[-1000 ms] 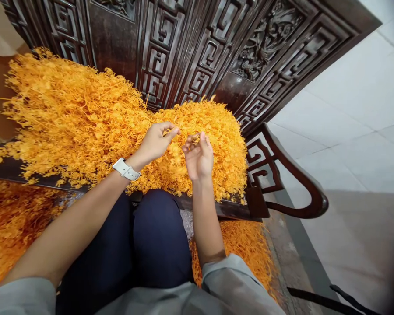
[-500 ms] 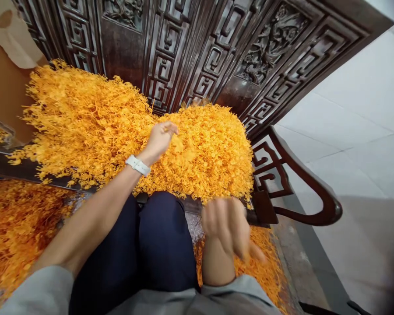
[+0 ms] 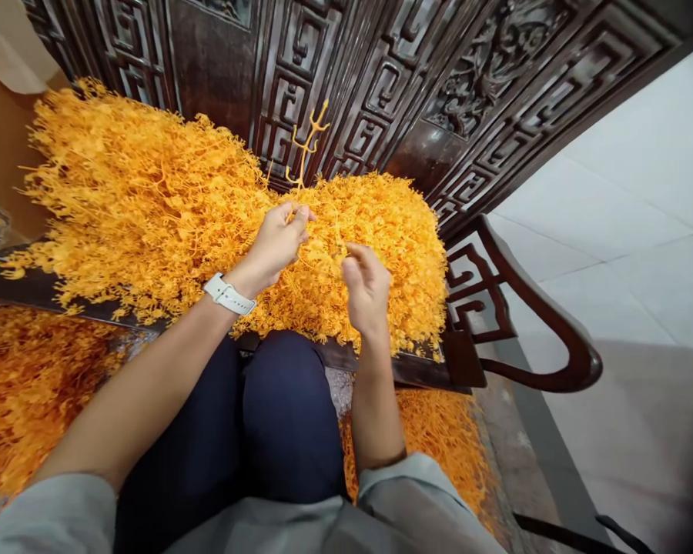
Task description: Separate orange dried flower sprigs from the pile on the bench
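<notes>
My left hand (image 3: 282, 235), with a white watch (image 3: 229, 295) on its wrist, pinches a bare, branched orange stem (image 3: 305, 150) that looks like plastic. The stem's forked tip stands up toward the carved wood. My right hand (image 3: 368, 288) is just to the right, thumb and forefinger closed around a small orange piece (image 3: 339, 235) that is hard to make out against the heap. Beneath both hands lies a big heap of orange sprigs (image 3: 150, 192), in two mounds on the bench seat.
The dark carved wooden backrest (image 3: 213, 85) rises behind the heap. On the right curves the bench's armrest (image 3: 577, 362). More orange stems (image 3: 35, 385) lie low on the left and under the seat at right (image 3: 444, 438). A brown cardboard box (image 3: 5, 146) is at the left.
My right hand has risen from beside my knee to the heap, near my left hand. The branched stem now stands visible above my left hand. The view has shifted slightly.
</notes>
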A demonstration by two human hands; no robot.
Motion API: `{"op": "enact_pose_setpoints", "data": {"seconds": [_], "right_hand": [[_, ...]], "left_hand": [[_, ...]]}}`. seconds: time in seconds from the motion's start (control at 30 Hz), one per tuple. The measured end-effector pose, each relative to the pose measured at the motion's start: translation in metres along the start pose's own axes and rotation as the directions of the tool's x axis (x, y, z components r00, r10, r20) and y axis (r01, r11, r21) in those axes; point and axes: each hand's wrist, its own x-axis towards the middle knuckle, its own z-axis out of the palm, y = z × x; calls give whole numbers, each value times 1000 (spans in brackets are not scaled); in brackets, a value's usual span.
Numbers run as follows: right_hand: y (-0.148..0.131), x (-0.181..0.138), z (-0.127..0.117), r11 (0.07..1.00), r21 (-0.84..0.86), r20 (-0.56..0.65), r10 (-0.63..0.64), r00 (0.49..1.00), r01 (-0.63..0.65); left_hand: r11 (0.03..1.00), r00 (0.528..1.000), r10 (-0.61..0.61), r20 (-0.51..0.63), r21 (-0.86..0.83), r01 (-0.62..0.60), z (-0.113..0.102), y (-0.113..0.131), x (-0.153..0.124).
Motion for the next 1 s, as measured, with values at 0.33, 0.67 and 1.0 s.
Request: {"op": "enact_pose_setpoints", "data": {"seconds": [0.33,0.67,1.0], "right_hand": [[-7,-3,21,994,96,-75,65,995,-58],[-25,-37,55,881,409,-259,361,896,-237],[-36,-81,0,886,432,176,105,979,-172]], "left_hand": [[987,998,-7,-55,-163,-2,11,1,-6],[933,981,-139,-133,-349,85,17,1,7],[952,939,25,-344,-278,-127,-82,10,48]]}}
